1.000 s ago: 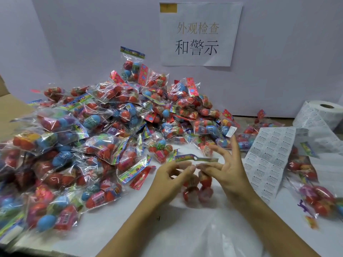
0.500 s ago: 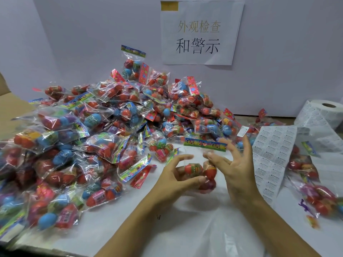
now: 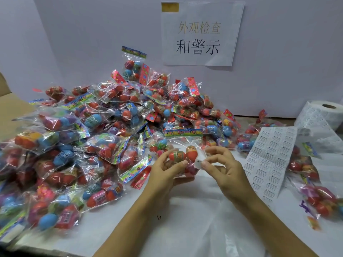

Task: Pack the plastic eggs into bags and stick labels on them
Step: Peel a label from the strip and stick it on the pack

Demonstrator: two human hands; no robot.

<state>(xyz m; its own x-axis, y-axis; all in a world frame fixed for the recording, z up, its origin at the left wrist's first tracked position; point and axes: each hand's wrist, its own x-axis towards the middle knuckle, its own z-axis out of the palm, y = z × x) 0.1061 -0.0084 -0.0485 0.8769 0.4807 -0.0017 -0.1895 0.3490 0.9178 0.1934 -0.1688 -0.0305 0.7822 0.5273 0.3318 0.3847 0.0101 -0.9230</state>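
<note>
Left hand gripping a clear bag of plastic eggs at centre, right hand at its 3 o'clock pinching what looks like a white label against it, label sheet further toward 3, heap of packed bags at 10 o'clock

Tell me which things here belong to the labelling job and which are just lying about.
In use:
clear bag of red plastic eggs, gripped by left hand
small white label, pinched by right hand
white label sheet

Lying about:
heap of packed egg bags
white label roll
wall sign

white table, egg bag pile, label sheets
</note>
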